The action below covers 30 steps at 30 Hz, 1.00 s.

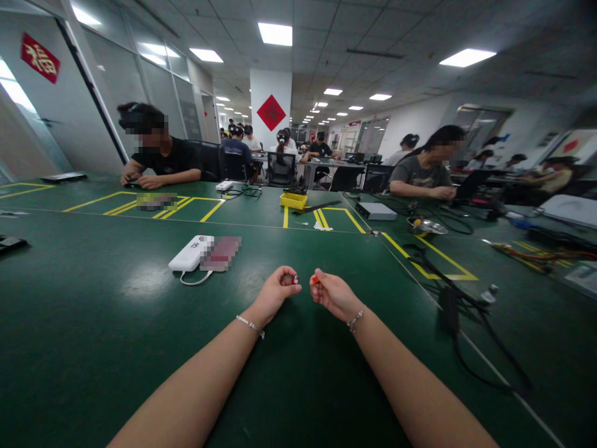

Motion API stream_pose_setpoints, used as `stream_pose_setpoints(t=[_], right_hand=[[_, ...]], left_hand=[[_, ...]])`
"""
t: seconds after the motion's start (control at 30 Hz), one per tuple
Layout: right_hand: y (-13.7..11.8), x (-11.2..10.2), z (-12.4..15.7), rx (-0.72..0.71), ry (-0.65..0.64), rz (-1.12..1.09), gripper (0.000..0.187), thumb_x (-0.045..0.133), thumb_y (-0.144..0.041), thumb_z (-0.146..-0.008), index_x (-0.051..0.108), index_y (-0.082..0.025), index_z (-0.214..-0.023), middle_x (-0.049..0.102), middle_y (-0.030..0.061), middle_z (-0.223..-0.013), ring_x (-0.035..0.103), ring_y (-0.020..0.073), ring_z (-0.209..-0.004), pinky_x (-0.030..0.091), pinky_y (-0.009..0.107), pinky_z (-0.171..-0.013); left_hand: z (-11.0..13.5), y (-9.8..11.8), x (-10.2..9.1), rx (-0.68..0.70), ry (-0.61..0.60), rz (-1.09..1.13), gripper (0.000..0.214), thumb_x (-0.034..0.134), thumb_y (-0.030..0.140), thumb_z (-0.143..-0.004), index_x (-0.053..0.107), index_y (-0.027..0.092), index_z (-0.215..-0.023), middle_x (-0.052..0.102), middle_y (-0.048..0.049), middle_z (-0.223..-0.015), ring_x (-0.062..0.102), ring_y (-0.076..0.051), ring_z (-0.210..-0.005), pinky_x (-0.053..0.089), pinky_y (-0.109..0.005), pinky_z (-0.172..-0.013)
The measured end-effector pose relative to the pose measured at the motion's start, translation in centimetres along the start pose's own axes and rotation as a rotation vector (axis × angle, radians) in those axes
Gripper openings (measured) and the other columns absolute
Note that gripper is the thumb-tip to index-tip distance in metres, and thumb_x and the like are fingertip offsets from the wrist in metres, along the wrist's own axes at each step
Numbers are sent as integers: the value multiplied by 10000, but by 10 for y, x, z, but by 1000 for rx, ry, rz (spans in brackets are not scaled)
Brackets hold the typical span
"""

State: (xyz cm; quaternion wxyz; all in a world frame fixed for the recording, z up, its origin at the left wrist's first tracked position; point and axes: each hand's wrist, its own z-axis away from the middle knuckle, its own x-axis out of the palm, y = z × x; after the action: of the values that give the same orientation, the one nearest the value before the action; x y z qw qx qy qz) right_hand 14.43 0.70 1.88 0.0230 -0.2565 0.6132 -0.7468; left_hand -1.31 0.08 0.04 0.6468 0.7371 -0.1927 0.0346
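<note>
Both my hands are held close together over the middle of the green table (153, 348), a small gap between them. My left hand (276, 291) pinches a small red piece with a silvery metal part (295, 280) between thumb and fingers. A small orange piece (315, 280) sits in the pinch of my right hand (336, 295), mostly covered by the fingers. The two pieces are apart, and both are too small for me to tell their kind. A bracelet circles each wrist.
Ahead to the left lie a white power bank (190, 254) with a cable and a blurred-out flat object (221, 254). A yellow bin (293, 200), a metal bowl (426, 225) and a black cable with an adapter (450, 311) are farther off or right. Two people sit across the table.
</note>
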Motion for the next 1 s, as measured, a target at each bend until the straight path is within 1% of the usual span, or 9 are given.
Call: stream_pose_setpoints(t=[0.13, 0.23, 0.3, 0.47, 0.57, 0.63, 0.73, 0.87, 1.0], right_hand=[[0, 1, 1, -44, -29, 19, 249, 504, -382, -718, 542, -141, -668, 509, -17, -521, 446, 55, -465, 333, 202, -482], [0, 1, 1, -94, -40, 9, 153, 570, -295, -683, 552, -153, -740, 565, -2, -625, 481, 59, -533, 357, 203, -530], [0, 0, 1, -98, -23, 2, 153, 603, -245, -653, 553, -163, -773, 589, 6, -693, 493, 59, -561, 371, 208, -561], [2, -2, 0, -100, 9, -15, 169, 635, -176, -603, 561, -164, -755, 606, 13, -778, 503, 50, -583, 391, 218, -612], [3, -3, 0, -105, 18, -30, 176, 645, -149, -577, 572, -158, -736, 609, 13, -778, 519, 57, -614, 397, 226, -651], [3, -2, 0, -98, 28, -37, 190, 652, -139, -561, 577, -157, -735, 611, 14, -781, 527, 62, -626, 399, 234, -673], [2, -2, 0, -82, 33, -37, 199, 651, -157, -563, 581, -157, -749, 612, 24, -794, 534, 73, -630, 404, 248, -677], [2, -2, 0, -69, 25, -28, 209, 627, -216, -607, 574, -160, -802, 608, 35, -795, 518, 71, -590, 407, 250, -638], [1, -2, 1, -88, -3, -40, 203, 618, -228, -622, 557, -180, -810, 600, 16, -800, 508, 62, -590, 399, 234, -621]], left_hand=[[-2, -1, 0, 61, 72, -56, 276, 647, 157, -560, 451, 165, -755, 490, 55, -666, 427, -36, -533, 323, -160, -528], [-2, 0, 0, 90, 102, -71, 257, 650, 171, -561, 443, 160, -713, 479, 58, -660, 433, -38, -545, 335, -166, -553], [-2, 1, 1, 92, 106, -68, 251, 650, 172, -562, 440, 159, -700, 485, 56, -665, 447, -43, -566, 346, -171, -573], [-2, 1, 2, 42, 90, -22, 264, 635, 131, -569, 452, 161, -757, 546, 27, -714, 505, -67, -654, 379, -194, -648], [-2, -1, 2, 28, 43, 18, 274, 607, 115, -598, 454, 159, -822, 580, -12, -798, 533, -93, -753, 386, -232, -726], [-2, -1, 2, 17, 12, 31, 275, 592, 114, -613, 454, 159, -847, 586, -26, -828, 543, -102, -767, 389, -251, -744], [-1, -2, 3, -2, 9, 23, 260, 576, 104, -616, 469, 156, -847, 583, -26, -824, 554, -107, -746, 403, -256, -729], [-1, -3, 3, -44, 30, 2, 254, 531, 61, -613, 503, 154, -847, 577, -12, -766, 563, -112, -716, 414, -248, -694], [0, -2, 2, -140, -30, 41, 272, 536, 61, -609, 550, 151, -865, 580, -21, -829, 555, -83, -665, 412, -227, -664]])
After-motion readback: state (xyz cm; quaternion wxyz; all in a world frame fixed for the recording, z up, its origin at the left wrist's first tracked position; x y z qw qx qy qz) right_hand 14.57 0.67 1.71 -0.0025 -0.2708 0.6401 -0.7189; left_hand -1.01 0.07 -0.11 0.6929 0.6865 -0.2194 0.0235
